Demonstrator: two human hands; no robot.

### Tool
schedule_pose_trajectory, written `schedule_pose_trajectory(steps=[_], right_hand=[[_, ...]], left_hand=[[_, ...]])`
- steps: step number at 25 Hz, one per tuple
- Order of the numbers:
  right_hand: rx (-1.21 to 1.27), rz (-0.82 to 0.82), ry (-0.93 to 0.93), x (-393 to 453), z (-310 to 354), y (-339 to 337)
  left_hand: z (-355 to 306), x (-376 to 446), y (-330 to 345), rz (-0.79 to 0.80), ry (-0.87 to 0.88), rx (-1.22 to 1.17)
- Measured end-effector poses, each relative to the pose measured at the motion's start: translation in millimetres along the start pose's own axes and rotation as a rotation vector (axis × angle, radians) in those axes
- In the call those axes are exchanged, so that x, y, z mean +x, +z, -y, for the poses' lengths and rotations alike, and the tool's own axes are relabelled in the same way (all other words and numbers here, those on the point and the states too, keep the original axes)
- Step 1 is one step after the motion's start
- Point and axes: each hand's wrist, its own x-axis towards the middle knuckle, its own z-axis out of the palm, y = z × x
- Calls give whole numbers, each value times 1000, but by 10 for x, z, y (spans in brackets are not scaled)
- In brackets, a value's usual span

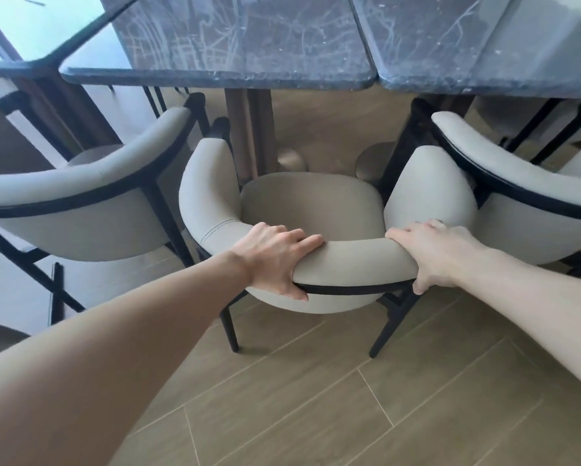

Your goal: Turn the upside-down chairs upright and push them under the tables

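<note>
Head view: two dark marble tables (248,38) stand edge to edge over a wood-plank floor (316,398). The middle chair (311,203), upright, beige-cushioned on a black frame, sits with its seat front near the table edge, between a left chair (91,203) and a right chair (534,196). The left hand (275,257) and right hand (440,253) each clasp its curved backrest, fingers over the top.

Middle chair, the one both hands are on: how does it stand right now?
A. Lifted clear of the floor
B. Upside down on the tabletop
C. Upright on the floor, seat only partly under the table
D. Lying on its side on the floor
C: the middle chair stands on its legs on the wood floor, left hand and right hand gripping its backrest, the seat reaching just to the dark table edge.
</note>
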Motion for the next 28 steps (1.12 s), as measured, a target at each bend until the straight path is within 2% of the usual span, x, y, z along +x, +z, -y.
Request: schedule_pose_trajectory(steps=[5,13,18,22,25,28], right_hand=[[45,-54,40,558,-199,-128],[41,-54,30,1114,-536,-266],[10,44,60,1331,-367,-439],[62,14,27,1419,-374,-525],[149,53,46,1446,-379,-555],[133,67,55,1445,-368,-553]], left_hand=[[317,495,24,-18,-33,-70],[567,1037,37,-53,-16,-156],[759,1128,36,-42,3,-133],[855,1180,16,-29,-9,-125],[880,1214,21,-58,-16,-139],[860,1223,13,-34,-42,-161]])
